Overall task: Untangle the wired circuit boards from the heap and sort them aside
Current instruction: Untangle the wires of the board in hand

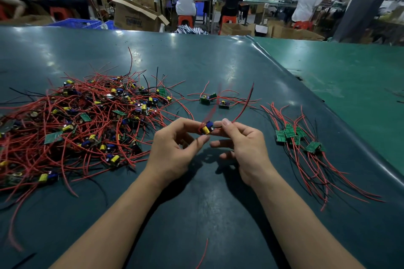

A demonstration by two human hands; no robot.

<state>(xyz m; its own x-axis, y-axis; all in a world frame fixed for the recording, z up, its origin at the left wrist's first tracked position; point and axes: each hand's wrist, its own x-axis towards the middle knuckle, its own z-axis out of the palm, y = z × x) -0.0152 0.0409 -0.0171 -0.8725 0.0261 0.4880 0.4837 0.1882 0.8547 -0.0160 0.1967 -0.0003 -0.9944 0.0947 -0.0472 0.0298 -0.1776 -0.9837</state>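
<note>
- The left hand (pixel 172 148), just left of the frame's centre, pinches a small circuit board (pixel 207 128) between thumb and forefinger; the grip is closed on it, and the board's yellow and blue parts show above the fingertips
- The right hand (pixel 242 148), just right of centre, meets the same board from the other side; its thumb and forefinger pinch a red wire (pixel 244 105) right at the board, so this grip is closed too; the wire runs up and to the right from the fingers, blurred along part of its length
- The heap (pixel 87 120) of tangled boards with red and black wires fills the left middle of the frame, lying on the dark green worktop (pixel 207 214)
- Two loose boards (pixel 213 100) lie just above the hands, apart from the heap
- A sorted group (pixel 295 137) of green boards lies at the right, wires trailing toward the lower right
- One stray red wire (pixel 202 253) lies at the bottom centre between the forearms
- Seated people, cardboard boxes and red stools line the top of the frame
</note>
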